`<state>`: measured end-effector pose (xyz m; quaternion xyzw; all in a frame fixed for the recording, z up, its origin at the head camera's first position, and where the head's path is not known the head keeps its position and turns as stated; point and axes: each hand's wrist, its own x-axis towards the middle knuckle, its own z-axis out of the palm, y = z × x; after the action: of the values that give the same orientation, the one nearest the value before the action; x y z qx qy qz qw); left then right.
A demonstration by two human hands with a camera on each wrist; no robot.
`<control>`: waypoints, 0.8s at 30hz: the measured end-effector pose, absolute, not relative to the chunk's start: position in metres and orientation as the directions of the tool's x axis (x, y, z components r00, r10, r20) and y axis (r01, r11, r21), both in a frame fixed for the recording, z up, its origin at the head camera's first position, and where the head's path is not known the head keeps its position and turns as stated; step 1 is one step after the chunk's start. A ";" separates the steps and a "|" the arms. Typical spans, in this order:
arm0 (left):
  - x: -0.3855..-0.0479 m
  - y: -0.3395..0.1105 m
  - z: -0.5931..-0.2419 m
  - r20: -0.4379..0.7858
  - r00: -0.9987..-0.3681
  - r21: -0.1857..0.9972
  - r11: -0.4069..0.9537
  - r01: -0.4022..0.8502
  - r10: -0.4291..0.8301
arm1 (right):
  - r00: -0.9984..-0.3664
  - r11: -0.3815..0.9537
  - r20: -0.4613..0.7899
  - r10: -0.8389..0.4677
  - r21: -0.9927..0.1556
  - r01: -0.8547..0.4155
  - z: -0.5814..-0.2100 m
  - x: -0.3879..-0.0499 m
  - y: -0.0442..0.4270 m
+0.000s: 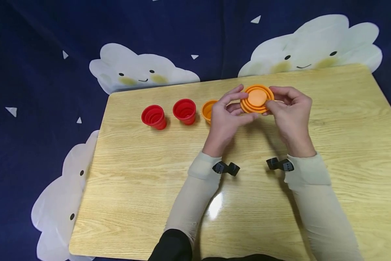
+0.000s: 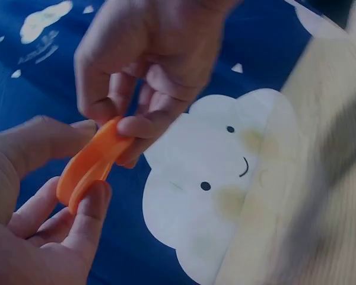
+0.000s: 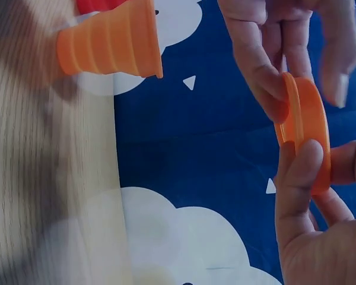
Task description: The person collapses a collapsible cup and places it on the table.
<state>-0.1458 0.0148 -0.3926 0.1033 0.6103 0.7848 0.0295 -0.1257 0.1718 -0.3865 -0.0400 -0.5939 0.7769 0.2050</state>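
A flattened orange collapsible cup (image 1: 257, 98) is held up above the far part of the table, its ringed side showing in the head view. My right hand (image 1: 294, 114) pinches its right edge, thumb on the near face. My left hand (image 1: 224, 119) has its fingers round the left edge. In the left wrist view the folded cup (image 2: 94, 163) is seen edge-on between the hands. The right wrist view shows one left digit, blurred, apart from the cup (image 3: 308, 130). An expanded orange cup (image 1: 207, 109) stands partly hidden behind my left hand.
Two expanded red collapsible cups, one farther left (image 1: 154, 116) and one nearer the middle (image 1: 184, 111), stand in a row with the orange one. The wooden table (image 1: 133, 203) meets a dark blue cloth (image 1: 188, 29) with cloud prints at its far and left edges.
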 end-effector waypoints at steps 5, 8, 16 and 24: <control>-0.146 0.015 -0.393 0.168 -0.971 0.970 -0.204 0.131 0.172 | -0.933 -0.234 0.161 0.321 -0.941 -0.243 -0.385 -0.126 0.176; -0.147 0.015 -0.394 0.171 -0.974 0.971 -0.191 0.141 0.149 | -0.957 -0.244 0.158 0.244 -0.945 -0.219 -0.384 -0.124 0.179; -0.148 0.015 -0.391 0.068 -0.984 0.970 -0.242 0.027 0.163 | -0.988 -0.171 0.150 -0.026 -0.975 -0.143 -0.381 -0.117 0.197; -0.148 0.019 -0.393 0.114 -0.976 0.983 -0.164 0.083 0.188 | -0.983 -0.016 0.185 -0.018 -0.983 -0.184 -0.386 -0.118 0.210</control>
<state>-0.1475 0.0192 -0.3932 0.1050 0.6458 0.7555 0.0346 -0.1180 0.2099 -0.3856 0.0723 -0.6991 0.7089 0.0588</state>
